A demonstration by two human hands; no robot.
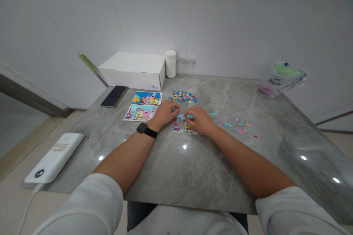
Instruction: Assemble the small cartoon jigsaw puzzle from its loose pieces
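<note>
A partly covered jigsaw puzzle (pixel 180 126) with cartoon figures lies flat on the grey table in front of me. My right hand (pixel 200 119) rests over its right side, thumb and fingertips pinched around a small light-blue puzzle piece at the upper part. At the puzzle's upper left corner is my left hand (pixel 166 112), its fingers curled together; what they hold, if anything, is hidden. Two cartoon picture cards, a lower one (pixel 139 113) and an upper one (pixel 146 98), lie left of the left hand. Behind the hands is a pile of blue and yellow puzzle pieces (pixel 183 96).
Loose pink and blue pieces (pixel 239 126) are scattered to the right. A phone (pixel 114 96), a white box (pixel 132 68), a white bottle (pixel 171 64) and two glass jars (pixel 186 68) stand further back. A plastic bag (pixel 282 79) sits far right, a white power bank (pixel 55 158) near left.
</note>
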